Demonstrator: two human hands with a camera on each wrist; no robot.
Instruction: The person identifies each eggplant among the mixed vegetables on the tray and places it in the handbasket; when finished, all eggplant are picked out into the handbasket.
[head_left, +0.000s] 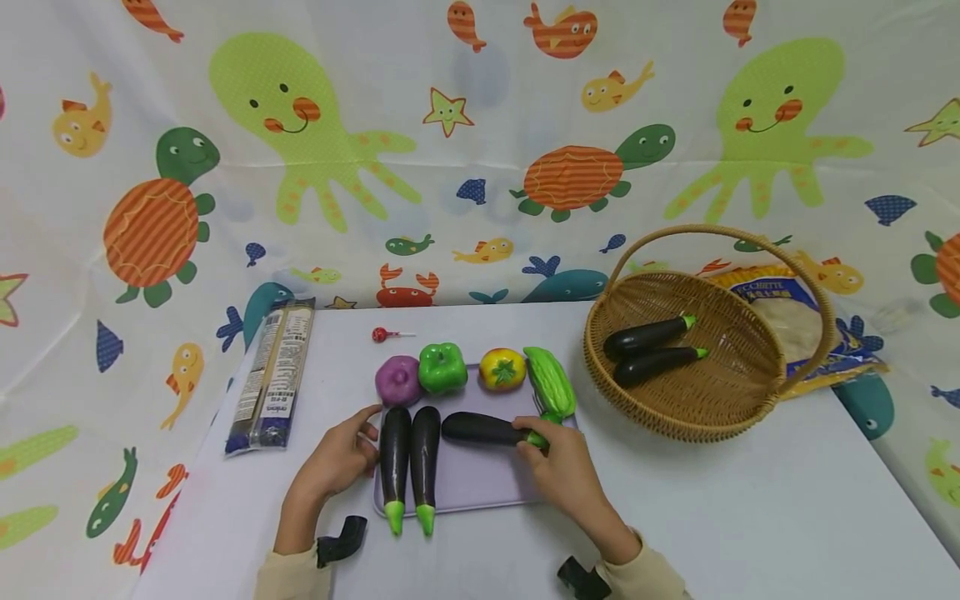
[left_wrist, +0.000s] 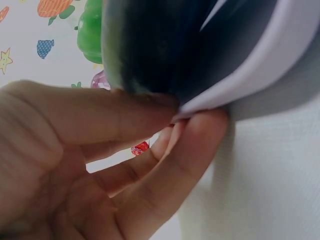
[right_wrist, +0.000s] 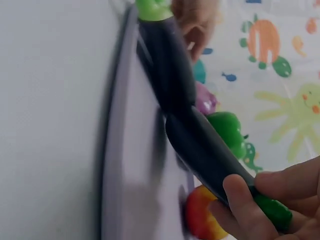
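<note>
White table (head_left: 675,517); left wrist view alone shows left hand (head_left: 337,458) pinching tray rim (left_wrist: 255,75); right hand (head_left: 562,467) grips eggplant (head_left: 480,428)

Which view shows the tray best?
The head view: it takes in most of the tray, though eggplants hide parts of it. The left wrist view shows only some rim, pinched by the left hand; the right wrist view shows a long edge and some surface.

My head camera faces down over my left hand (head_left: 333,458) and right hand (head_left: 561,468); close wrist cameras, facing fingers (left_wrist: 172,182), share the tray (head_left: 487,482).
</note>
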